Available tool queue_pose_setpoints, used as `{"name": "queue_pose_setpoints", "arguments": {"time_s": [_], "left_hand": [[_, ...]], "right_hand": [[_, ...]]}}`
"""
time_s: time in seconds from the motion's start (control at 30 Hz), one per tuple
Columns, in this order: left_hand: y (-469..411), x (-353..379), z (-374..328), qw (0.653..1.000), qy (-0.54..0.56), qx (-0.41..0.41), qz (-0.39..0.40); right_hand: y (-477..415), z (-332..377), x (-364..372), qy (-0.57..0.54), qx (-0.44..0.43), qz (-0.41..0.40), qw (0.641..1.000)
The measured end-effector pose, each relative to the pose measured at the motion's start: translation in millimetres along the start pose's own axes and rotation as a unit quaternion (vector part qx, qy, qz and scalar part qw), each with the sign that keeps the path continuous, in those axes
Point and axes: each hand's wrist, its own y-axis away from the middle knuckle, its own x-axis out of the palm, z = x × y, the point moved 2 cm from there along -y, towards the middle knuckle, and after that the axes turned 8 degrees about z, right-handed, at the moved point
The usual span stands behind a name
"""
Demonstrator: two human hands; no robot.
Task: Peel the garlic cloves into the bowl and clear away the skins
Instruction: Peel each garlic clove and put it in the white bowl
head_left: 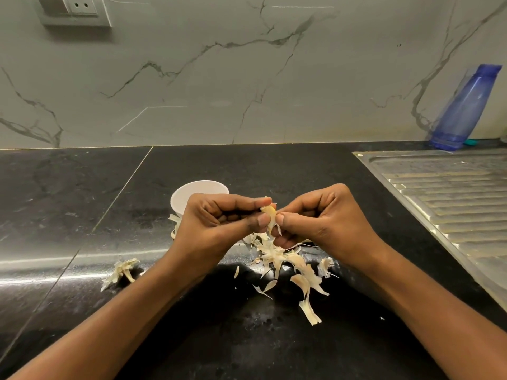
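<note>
Garlic clove [270,215] pinched between left hand [219,218] and right hand [315,223], fingers [255,219] of both clamped on it for stripping, just before the white bowl [192,192]. Loose skins [288,261] heaped beneath on the desk [82,201], awaiting clearing.

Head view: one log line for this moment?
phase: peeling | left hand: pinches garlic clove | right hand: pinches same clove | skins: on counter | bowl: behind left hand

No legible text, brand or number shows anywhere; the translucent blue plastic bottle [466,105] and white wall socket [79,6] appear unmarked.
</note>
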Motion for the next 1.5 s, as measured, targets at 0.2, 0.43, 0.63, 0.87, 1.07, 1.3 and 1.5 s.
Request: {"name": "queue_pose_setpoints", "arguments": {"time_s": [0.2, 0.43, 0.63, 0.87, 1.07, 1.3, 1.5], "left_hand": [[0.1, 2.6, -2.6, 1.000, 0.028, -0.003, 0.000], [0.1, 0.0, -2.9, 0.999, 0.027, 0.005, 0.031], [0.4, -0.6, -3.2, 0.999, 0.016, 0.008, 0.039], [0.4, -0.7, -1.4, 0.999, 0.007, 0.001, 0.036], [0.6, 0.6, -2.4, 1.000, 0.010, 0.004, 0.023], [1.0, 2.4, -3.2, 0.998, 0.054, -0.027, 0.022], [-2.1, 0.8, 1.1, 0.994, 0.070, -0.080, 0.002]], "right_hand": [[0.6, -0.7, -0.3, -0.010, -0.005, -0.015, 1.000], [-0.4, 4.3, -5.1, -0.049, 0.023, 0.031, 0.998], [-0.6, 4.4, -7.3, -0.048, 0.030, 0.054, 0.997], [-1.6, 2.0, -5.3, -0.061, 0.040, 0.045, 0.996], [-0.5, -1.7, -2.3, -0.059, 0.020, 0.006, 0.998], [0.5, 0.8, -1.2, -0.051, -0.018, -0.020, 0.998], [-0.9, 0.4, -5.0, 0.009, -0.042, -0.040, 0.998]]}}
